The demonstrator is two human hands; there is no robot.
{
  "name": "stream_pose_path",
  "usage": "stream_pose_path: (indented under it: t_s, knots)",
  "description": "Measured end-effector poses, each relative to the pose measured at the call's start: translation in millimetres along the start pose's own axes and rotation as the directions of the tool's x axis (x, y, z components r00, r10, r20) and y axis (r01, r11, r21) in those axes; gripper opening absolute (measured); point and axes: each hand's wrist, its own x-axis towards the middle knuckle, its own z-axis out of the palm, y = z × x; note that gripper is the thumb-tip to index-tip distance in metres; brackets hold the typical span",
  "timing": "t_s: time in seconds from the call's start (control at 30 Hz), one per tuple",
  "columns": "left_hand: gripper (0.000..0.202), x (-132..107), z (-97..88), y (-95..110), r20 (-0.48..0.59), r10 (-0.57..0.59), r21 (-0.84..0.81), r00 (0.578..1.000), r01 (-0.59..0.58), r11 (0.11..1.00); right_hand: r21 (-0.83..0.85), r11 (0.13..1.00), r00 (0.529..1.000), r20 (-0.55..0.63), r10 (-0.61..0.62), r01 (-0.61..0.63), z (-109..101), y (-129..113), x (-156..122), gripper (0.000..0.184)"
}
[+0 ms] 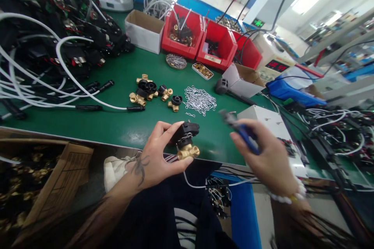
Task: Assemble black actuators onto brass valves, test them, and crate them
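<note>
My left hand point(159, 155) grips a brass valve point(188, 151) topped by a black plastic housing point(187, 130), just over the bench's front edge. A thin metal clip shows at the neck between brass and black part, and a white cable hangs below. To the right, my right hand point(263, 151) is closed round blue-handled pliers point(247, 138), blurred, with their jaws pointing up and left over the bench. Ahead lies a pile of silver wire clips point(200, 101), with a single clip point(190, 114) apart from it. Several brass valves with black caps point(143, 91) stand to the left of the pile.
Black parts with white cables point(70, 46) heap at the left. Red bins point(182, 33), a white box point(144, 31) and a small tray of brass pieces point(202, 71) line the back. A white metal box point(263, 120) stands right; a carton point(67, 163) is below left.
</note>
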Motion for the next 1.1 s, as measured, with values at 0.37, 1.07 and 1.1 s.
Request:
stream_pose_path:
  t_s: [0.37, 1.07, 1.1]
  knots:
    - [0.07, 1.6, 0.7, 1.4, 0.009, 0.013, 0.013, 1.0, -0.013, 1.0, -0.06, 0.998, 0.999, 0.042, 0.029, -0.026, 0.6, -2.4, -1.0, 0.014]
    - [0.068, 0.5, 0.4, 4.3, 0.018, -0.001, 0.017, 1.0, 0.001, 1.0, -0.072, 0.997, 0.991, 0.137, -0.007, 0.017, -0.3, 3.0, -4.9, 0.014]
    - [0.068, 0.5, 0.4, 4.1, 0.017, 0.003, 0.019, 1.0, -0.003, 1.0, -0.025, 0.999, 1.0, 0.0, 0.023, -0.023, -1.4, 2.6, -4.9, 0.013]
